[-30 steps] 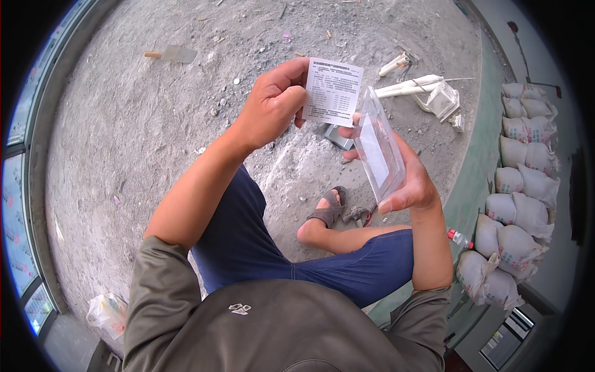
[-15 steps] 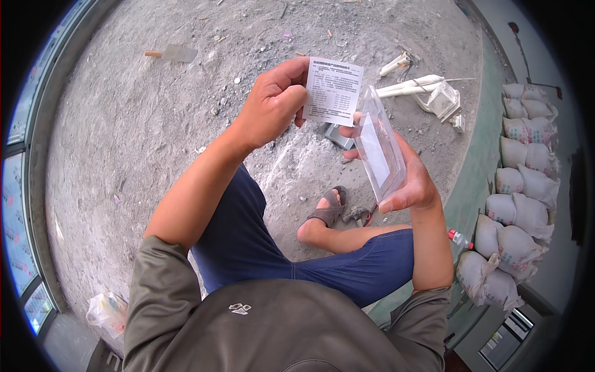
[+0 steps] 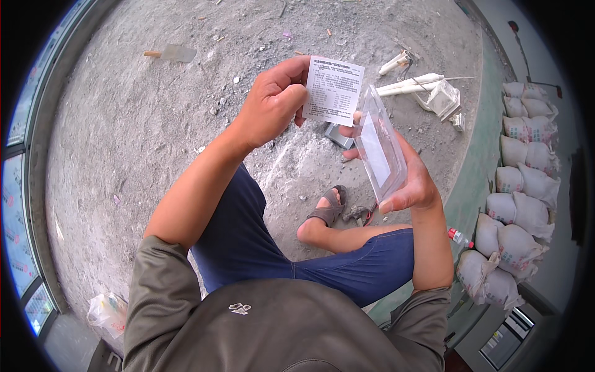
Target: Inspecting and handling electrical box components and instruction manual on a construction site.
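Observation:
Between the thumb and fingers of my left hand (image 3: 277, 99) is a printed leaflet (image 3: 334, 92), a small white sheet with dark lines of text, held by its left edge. My right hand (image 3: 414, 180) is wrapped round a clear plastic package (image 3: 379, 152), which is tilted and has a white insert visible inside. The package's upper end comes close to the leaflet's lower right corner, near my right fingertips. Below the leaflet, a grey object (image 3: 339, 135) lies on the ground, partly hidden by my right fingers.
A scraper with a wooden handle (image 3: 180, 53) lies on the dusty ground at the far left. White pipe pieces (image 3: 412, 85) and a white fitting (image 3: 442, 100) lie at the far right. Stacked sacks (image 3: 522, 177) line the right side, a bottle (image 3: 460, 238) beside them. A plastic bag (image 3: 108, 314) sits lower left.

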Demonstrator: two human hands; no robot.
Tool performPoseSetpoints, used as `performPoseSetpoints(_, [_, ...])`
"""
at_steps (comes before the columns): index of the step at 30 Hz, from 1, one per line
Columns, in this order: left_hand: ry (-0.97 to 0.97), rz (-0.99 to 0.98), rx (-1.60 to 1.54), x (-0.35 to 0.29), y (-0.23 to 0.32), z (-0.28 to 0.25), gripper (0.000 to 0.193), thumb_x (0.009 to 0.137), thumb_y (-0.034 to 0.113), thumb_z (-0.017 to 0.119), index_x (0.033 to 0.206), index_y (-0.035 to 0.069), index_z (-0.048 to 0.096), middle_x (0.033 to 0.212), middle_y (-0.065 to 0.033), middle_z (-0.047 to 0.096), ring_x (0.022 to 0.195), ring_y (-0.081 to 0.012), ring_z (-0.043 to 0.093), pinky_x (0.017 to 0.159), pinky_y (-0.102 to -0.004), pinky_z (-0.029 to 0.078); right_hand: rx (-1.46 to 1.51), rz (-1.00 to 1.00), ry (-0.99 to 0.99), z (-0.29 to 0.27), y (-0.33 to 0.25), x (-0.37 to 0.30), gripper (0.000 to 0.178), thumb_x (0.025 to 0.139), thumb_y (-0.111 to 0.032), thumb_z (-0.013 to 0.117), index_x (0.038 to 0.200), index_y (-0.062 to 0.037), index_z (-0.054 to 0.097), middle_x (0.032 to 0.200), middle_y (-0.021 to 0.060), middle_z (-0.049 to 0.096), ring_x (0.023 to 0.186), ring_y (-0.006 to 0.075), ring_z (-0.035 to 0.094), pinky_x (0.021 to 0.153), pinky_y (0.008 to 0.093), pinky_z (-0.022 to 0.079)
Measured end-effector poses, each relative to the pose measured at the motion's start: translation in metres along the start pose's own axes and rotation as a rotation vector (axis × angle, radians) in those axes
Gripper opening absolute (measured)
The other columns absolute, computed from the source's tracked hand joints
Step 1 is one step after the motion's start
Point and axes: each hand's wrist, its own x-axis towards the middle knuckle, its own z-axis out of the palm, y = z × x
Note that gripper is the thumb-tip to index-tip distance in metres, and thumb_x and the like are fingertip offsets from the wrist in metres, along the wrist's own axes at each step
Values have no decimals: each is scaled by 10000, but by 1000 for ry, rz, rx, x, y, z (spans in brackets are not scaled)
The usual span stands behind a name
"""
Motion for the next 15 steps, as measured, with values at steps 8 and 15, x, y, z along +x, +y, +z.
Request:
performPoseSetpoints(8, [-34,-7,14,0,0,-2,482,829,24,414,1295,-39,522,985,-85,640,663,-102,574,559,-237,475,-2,5,4,0,0,0,1266,464,-301,895,1475,88,241,1492,213,341,1387,372,364,1064,480,390])
performPoseSetpoints(15, [-11,11,-11,1,-3,-1,459,812,32,418,1239,-52,562,927,-80,653,609,-99,553,524,-253,461,10,12,9,0,0,1,1266,464,-308,896,1475,86,244,1494,212,337,1388,370,361,1066,479,388])
